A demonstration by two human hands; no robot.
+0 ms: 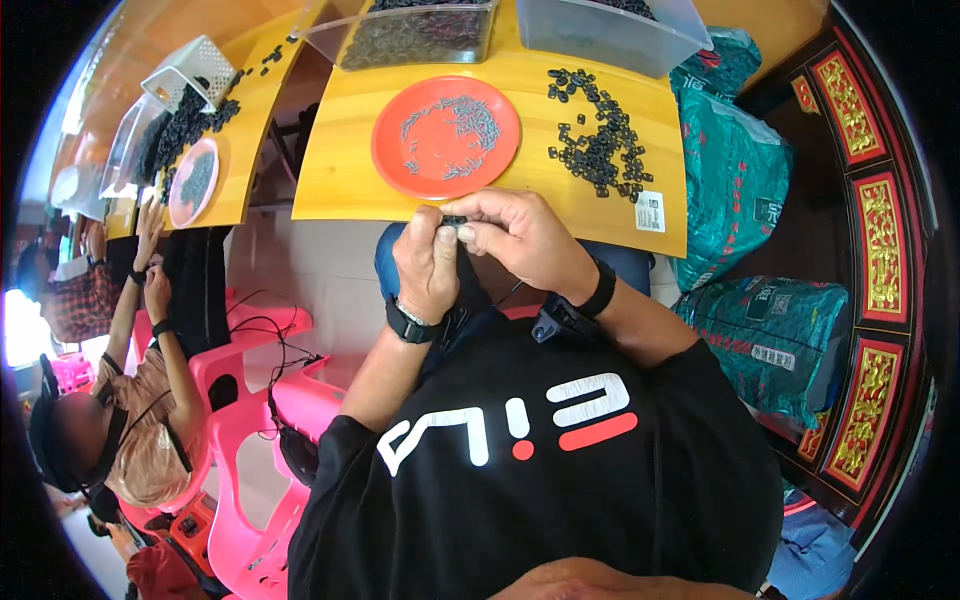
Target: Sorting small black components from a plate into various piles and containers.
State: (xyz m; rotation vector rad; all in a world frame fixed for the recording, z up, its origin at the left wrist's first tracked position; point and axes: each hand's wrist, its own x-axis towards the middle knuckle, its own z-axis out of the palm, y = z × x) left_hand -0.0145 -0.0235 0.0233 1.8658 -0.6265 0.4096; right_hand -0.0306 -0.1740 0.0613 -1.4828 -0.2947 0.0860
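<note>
Both left hand (425, 255) and right hand (520, 235) are together on my feed, thumbs and forefingers pinched on one small dark part (455, 220). It sits by the near rim of the red plate (387, 165), close to the table's front edge. Long axis of what I can see runs roughly left-right, fingertip to fingertip; fingers cover most of it, so I can't tell which end points where.

Surface: yellow table (335, 150). Plate carries loose grey pin-like pieces (472, 122). Right of it, black square pieces (600, 155) spread in a band, with a white label (649, 211) near the corner. Two translucent bins along the far side, left bin (415, 42) and right bin (612, 38), both with dark contents.

Room: green bags (735, 185) on the right, then gold-on-red carved panels (880, 245). On the left I've got pink chairs (235, 490) and a seated co-worker (150, 435) at a second table (250, 130).
</note>
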